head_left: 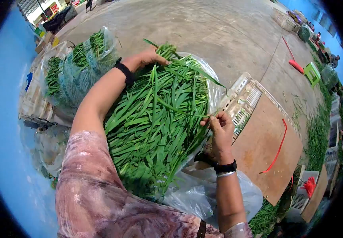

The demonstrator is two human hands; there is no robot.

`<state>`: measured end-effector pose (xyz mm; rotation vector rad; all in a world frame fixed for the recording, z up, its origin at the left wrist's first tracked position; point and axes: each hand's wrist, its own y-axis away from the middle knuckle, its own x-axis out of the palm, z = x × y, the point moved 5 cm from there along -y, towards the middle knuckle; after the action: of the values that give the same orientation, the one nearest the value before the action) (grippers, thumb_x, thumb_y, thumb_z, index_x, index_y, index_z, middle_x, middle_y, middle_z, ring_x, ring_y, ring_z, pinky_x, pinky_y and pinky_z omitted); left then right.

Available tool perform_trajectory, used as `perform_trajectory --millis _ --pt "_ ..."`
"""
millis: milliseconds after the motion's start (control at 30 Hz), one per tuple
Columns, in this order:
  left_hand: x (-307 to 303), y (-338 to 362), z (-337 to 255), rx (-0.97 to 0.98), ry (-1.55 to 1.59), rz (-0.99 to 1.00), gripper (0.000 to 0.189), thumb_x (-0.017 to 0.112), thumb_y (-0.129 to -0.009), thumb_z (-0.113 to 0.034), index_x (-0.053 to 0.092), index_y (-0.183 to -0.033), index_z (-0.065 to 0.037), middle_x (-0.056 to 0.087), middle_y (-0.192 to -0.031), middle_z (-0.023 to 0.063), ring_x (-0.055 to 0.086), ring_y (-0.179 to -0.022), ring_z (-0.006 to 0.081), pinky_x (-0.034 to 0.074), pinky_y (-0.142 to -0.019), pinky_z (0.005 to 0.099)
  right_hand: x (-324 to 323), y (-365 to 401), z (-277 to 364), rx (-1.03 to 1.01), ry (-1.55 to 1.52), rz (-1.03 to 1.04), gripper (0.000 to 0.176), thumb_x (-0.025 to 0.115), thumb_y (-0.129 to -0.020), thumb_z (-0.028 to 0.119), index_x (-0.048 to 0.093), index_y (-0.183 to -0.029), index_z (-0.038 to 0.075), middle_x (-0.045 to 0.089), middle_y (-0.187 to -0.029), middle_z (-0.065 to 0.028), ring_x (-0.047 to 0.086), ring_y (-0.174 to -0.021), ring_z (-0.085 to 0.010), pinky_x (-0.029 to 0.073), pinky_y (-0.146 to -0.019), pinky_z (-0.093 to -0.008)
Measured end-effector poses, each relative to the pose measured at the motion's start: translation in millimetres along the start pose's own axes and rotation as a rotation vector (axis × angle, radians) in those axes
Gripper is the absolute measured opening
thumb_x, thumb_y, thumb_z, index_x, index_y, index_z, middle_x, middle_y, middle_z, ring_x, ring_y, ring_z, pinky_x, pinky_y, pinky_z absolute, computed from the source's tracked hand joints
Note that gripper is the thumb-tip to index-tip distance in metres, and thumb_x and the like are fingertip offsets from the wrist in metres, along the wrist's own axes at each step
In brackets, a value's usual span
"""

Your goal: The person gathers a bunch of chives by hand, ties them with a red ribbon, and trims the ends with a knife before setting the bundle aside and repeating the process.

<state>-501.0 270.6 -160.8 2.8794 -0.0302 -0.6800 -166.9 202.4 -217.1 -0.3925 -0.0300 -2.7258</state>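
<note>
A large heap of long, flat-bladed leafy greens fills a clear plastic bag in front of me. At the heap's far end, my left hand is closed around a bunch of greens, its cut stem ends pointing away. My right hand is at the heap's right edge, thumb and fingers pinching the thin end of a long green leaf. That leaf stretches across the heap towards the bunch. Part of my left hand's grip is hidden behind the leaves.
A wrapped bale of greens stands at left by the blue wall. Right of the heap, a brown board with a red strap lies on a plastic crate. A green stool and people are farther right.
</note>
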Motion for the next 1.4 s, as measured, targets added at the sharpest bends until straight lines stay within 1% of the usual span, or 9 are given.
perform_trajectory --millis 200,367,467,600,667,833,1100,1200,1400 --pt "-29.7 31.4 -6.6 0.065 0.462 -0.095 0.042 0.077 -0.067 -0.012 0.057 -0.102 -0.002 0.065 -0.086 0.0064 0.063 -0.077 0.0134 0.051 -0.067 0.0269 8.4 4.5 15.1 -0.085 -0.321 -0.06 0.003 0.049 -0.086 0.003 0.049 -0.089 0.002 0.063 -0.097 -0.0166 0.064 -0.081 -0.0238 0.053 -0.074 -0.0319" --pt "-56.8 82.7 -46.5 0.217 0.245 -0.325 0.032 0.076 -0.071 -0.015 0.061 -0.093 0.001 0.065 -0.083 0.0093 0.064 -0.071 0.016 0.052 -0.067 0.0272 0.6 0.3 27.1 -0.052 -0.611 -0.098 0.014 0.048 -0.083 0.011 0.05 -0.095 0.003 0.057 -0.08 -0.0094 0.05 -0.056 -0.0154 0.044 -0.05 -0.0252" --pt "-46.8 129.7 -91.6 0.275 0.068 -0.45 0.032 0.075 -0.071 -0.017 0.061 -0.092 0.002 0.065 -0.081 0.0084 0.064 -0.073 0.0157 0.052 -0.07 0.0272 -1.3 8.6 63.9 -0.06 -0.812 0.197 0.014 0.049 -0.085 0.015 0.053 -0.095 0.005 0.055 -0.079 -0.0072 0.048 -0.055 -0.0128 0.042 -0.048 -0.0229" --pt "-18.7 177.4 -153.6 0.374 -0.42 -0.507 0.035 0.071 -0.073 -0.029 0.061 -0.09 -0.001 0.063 -0.079 0.0098 0.06 -0.067 0.0155 0.048 -0.064 0.032 7.6 21.4 119.7 -0.188 -0.589 0.23 0.017 0.05 -0.091 0.017 0.056 -0.1 0.003 0.056 -0.082 -0.0073 0.047 -0.057 -0.0081 0.038 -0.049 -0.0188" --pt "10.0 186.8 -196.4 0.695 -0.559 -0.556 0.039 0.069 -0.07 -0.033 0.06 -0.088 0.0 0.061 -0.074 0.0128 0.057 -0.064 0.0181 0.045 -0.061 0.0357 23.5 23.9 138.1 -0.325 -0.267 0.091 0.017 0.053 -0.09 0.012 0.056 -0.103 0.001 0.059 -0.085 -0.0088 0.048 -0.06 -0.0075 0.038 -0.05 -0.0178" --pt "94.1 161.0 -236.2 0.457 -0.508 -0.308 0.044 0.071 -0.06 -0.036 0.062 -0.074 0.004 0.058 -0.062 0.0189 0.057 -0.058 0.0259 0.047 -0.061 0.0369 66.2 21.4 125.5 -0.469 -0.162 -0.005 0.032 0.069 -0.081 0.013 0.055 -0.107 0.0 0.06 -0.098 -0.0052 0.056 -0.087 -0.0117 0.046 -0.078 -0.0245" --pt "184.1 128.5 -216.0 0.092 -0.26 0.333 0.046 0.073 -0.07 -0.039 0.066 -0.09 0.001 0.067 -0.084 0.0126 0.062 -0.073 0.0193 0.049 -0.066 0.0353 8.6 45.7 88.3 -0.464 -0.023 -0.315 0.016 0.063 -0.08 0.001 0.058 -0.096 -0.001 0.061 -0.085 -0.0039 0.056 -0.076 -0.0108 0.045 -0.068 -0.025" --pt "193.8 116.0 -208.4 0.189 -0.025 0.662 0.056 0.077 -0.07 -0.035 0.058 -0.11 -0.001 0.065 -0.094 0.0042 0.058 -0.084 0.0185 0.047 -0.075 0.0317 -12.0 52.1 78.5 -0.366 -0.25 -0.354 0.012 0.06 -0.083 0.003 0.058 -0.094 -0.001 0.06 -0.084 -0.0032 0.055 -0.075 -0.0097 0.044 -0.064 -0.0228" --pt "225.8 108.7 -218.2 0.493 -0.417 0.468 0.045 0.074 -0.073 -0.029 0.059 -0.103 0.002 0.065 -0.089 0.0104 0.057 -0.08 0.0158 0.046 -0.071 0.0327 -32.0 55.4 63.1 -0.247 -0.504 -0.442 0.014 0.051 -0.09 0.01 0.059 -0.098 0.002 0.06 -0.091 -0.0048 0.056 -0.076 -0.0125 0.046 -0.067 -0.0256"
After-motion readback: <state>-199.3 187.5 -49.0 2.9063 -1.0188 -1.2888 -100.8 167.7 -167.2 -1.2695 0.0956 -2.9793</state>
